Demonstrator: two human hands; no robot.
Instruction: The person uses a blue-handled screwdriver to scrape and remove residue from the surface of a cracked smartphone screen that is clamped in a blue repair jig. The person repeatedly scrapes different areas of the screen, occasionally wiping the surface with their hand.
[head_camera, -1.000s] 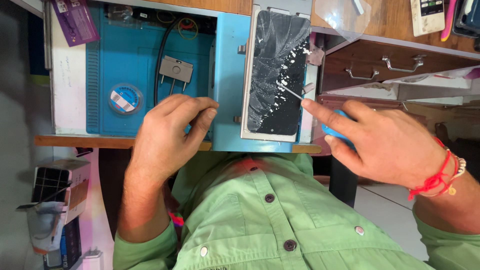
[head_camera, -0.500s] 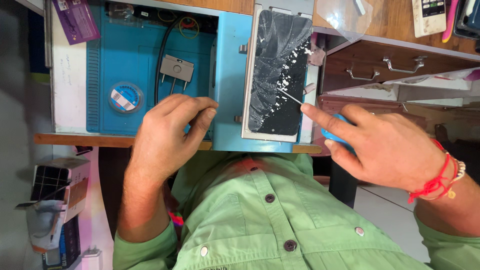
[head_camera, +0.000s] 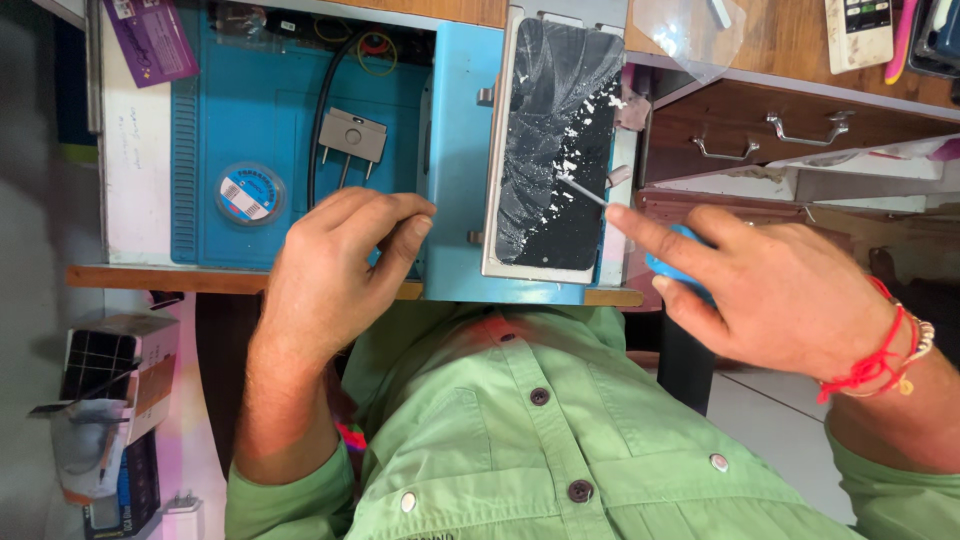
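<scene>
Cracked phone screen (head_camera: 555, 150) is mid-scrape: a thin tool (head_camera: 582, 189) is pinched in the right hand (head_camera: 760, 290), with the blue fixture (head_camera: 462, 150) steadied by the curled, empty left hand (head_camera: 335, 260). Gentler prying probably needed next.

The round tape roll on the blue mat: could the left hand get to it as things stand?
Probably yes. The left hand rests curled at the mat's near edge, holding nothing visible, and the round tape roll lies just beside it on the blue mat, apart from the black cable, with nothing between them.
</scene>
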